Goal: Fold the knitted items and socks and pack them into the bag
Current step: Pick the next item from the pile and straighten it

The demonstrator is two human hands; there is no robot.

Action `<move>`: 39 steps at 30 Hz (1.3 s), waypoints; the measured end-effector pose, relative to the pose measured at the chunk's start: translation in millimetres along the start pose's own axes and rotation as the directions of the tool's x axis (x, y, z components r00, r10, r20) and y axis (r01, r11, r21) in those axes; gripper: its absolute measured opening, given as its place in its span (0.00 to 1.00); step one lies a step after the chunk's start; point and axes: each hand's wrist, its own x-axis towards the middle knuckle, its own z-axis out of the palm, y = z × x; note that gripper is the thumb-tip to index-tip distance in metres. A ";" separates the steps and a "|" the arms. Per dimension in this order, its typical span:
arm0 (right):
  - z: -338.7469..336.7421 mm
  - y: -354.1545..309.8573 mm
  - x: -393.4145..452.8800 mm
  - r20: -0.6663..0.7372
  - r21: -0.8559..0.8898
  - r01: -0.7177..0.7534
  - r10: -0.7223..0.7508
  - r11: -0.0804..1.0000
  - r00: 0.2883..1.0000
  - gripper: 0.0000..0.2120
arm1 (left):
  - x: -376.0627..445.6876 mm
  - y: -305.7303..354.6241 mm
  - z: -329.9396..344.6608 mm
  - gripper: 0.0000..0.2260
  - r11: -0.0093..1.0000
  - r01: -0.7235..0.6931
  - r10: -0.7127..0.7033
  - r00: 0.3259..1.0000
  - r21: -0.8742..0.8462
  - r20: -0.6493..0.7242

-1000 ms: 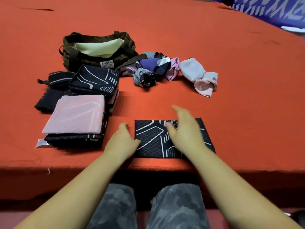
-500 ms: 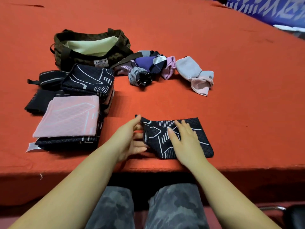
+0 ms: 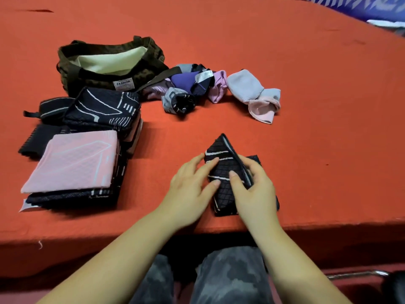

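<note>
- Right at the near edge of the desk, both hands are working on the dark patterned knit, which is lying just in front of the person and a little right of centre.
- The right hand is curling round the raised flap, thumb on the near face and fingers wrapping over the folded edge, so it is gripping the cloth.
- The left hand is lying flat with fingers straight, pressing against the flap's left face and steadying it; it is not closing round anything.
- The flap is standing up off the desk, tilting toward the right, while the rest of the knit is lying flat beneath the right hand.
- My read: a fold is in hand, one side of the knit being turned over onto the other, and it is not yet laid down.
- The next move is probably calling for the flap to be brought down flush, edges matched, then smoothed flat.
- To the left, the folded stack is waiting, a pink piece on top of dark ones, with another dark patterned piece sitting just beyond it.
- Farther off, centre, the loose socks are bunching in a heap, with a pale grey and pink pair just to their right.
- Far left, the bag is sitting with its mouth open, pale lining showing; I cannot tell whether anything is packed inside.
- So folding is looking well along, socks and packing apparently still to come.
</note>
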 end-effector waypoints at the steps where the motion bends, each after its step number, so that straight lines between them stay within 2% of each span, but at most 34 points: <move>1: -7.8 4.4 1.6 -0.014 -0.032 -0.006 0.006 0.999 1.000 0.16 | 4.2 6.7 6.0 0.29 0.999 -0.015 0.013 0.999 0.037 0.045; 4: -26.9 22.9 3.9 -0.038 -0.261 -0.026 0.017 0.965 0.999 0.11 | 16.3 21.6 24.5 0.27 0.989 -0.025 0.000 0.986 0.149 0.164; 6: -36.4 33.6 3.7 -0.082 -0.440 0.001 -0.041 0.898 0.996 0.10 | 22.2 28.4 34.0 0.28 0.977 -0.052 0.005 0.976 0.208 0.217; 8: -43.2 42.0 4.3 -0.117 -0.527 0.019 -0.095 0.849 0.989 0.10 | 26.3 31.7 44.4 0.32 0.955 -0.101 0.027 0.966 0.280 0.256; 11: -48.3 51.8 6.1 -0.129 -0.580 -0.002 -0.090 0.815 0.988 0.10 | 29.4 33.0 56.4 0.42 0.912 -0.148 0.026 0.952 0.384 0.305; 13: -50.2 54.0 8.5 -0.126 -0.605 -0.049 -0.035 0.794 0.991 0.12 | 31.0 33.0 60.3 0.39 0.895 -0.139 -0.004 0.948 0.425 0.318; 16: -52.7 48.8 15.1 -0.103 -0.659 -0.150 0.109 0.737 0.989 0.20 | 32.9 34.5 59.7 0.30 0.885 -0.119 -0.049 0.937 0.450 0.345; 18: -55.4 45.1 20.6 -0.066 -0.713 -0.177 0.186 0.678 0.980 0.21 | 32.8 35.8 58.6 0.29 0.887 -0.118 -0.056 0.932 0.447 0.358; 21: -57.7 39.0 31.7 -0.006 -0.731 -0.222 0.319 0.645 0.948 0.21 | 33.8 36.3 57.8 0.30 0.886 -0.120 -0.055 0.932 0.448 0.358; 23: -58.3 33.3 39.3 0.036 -0.711 -0.270 0.417 0.650 0.908 0.16 | 35.7 37.4 53.9 0.30 0.892 -0.121 -0.071 0.915 0.436 0.398; 25: -59.2 29.7 44.8 0.066 -0.659 -0.326 0.483 0.678 0.873 0.09 | 39.2 38.8 46.7 0.29 0.921 -0.110 -0.075 0.891 0.373 0.447; 26: -59.4 27.4 46.1 0.082 -0.629 -0.336 0.490 0.701 0.868 0.10 | 41.1 39.2 42.3 0.28 0.947 -0.092 -0.060 0.892 0.309 0.448; 29: -56.8 16.3 44.7 0.120 -0.479 -0.291 0.390 0.828 0.913 0.09 | 42.5 40.6 27.3 0.17 0.993 0.065 -0.038 0.967 -0.098 0.254; 30: -54.0 7.8 41.7 0.150 -0.380 -0.284 0.362 0.880 0.920 0.09 | 40.3 43.7 19.5 0.13 0.949 0.150 -0.092 0.974 -0.279 0.209; 32: -46.1 -10.9 34.5 0.256 -0.200 -0.273 0.320 0.941 0.912 0.09 | 35.7 51.0 2.1 0.11 0.738 0.347 -0.230 0.936 -0.579 0.268; 34: -35.9 -29.1 27.1 0.379 -0.102 -0.229 0.250 0.968 0.891 0.10 | 32.0 50.6 -16.5 0.15 0.520 0.484 -0.312 0.875 -0.704 0.370; 36: -22.7 -45.1 19.8 0.480 -0.018 -0.164 0.152 0.986 0.864 0.08 | 27.1 42.2 -36.6 0.18 0.417 0.494 -0.347 0.862 -0.763 0.369; 39: 3.1 -66.9 8.5 0.535 -0.020 0.066 -0.045 0.998 0.844 0.02 | 17.8 26.6 -65.0 0.14 0.381 0.369 -0.388 0.896 -0.848 0.215</move>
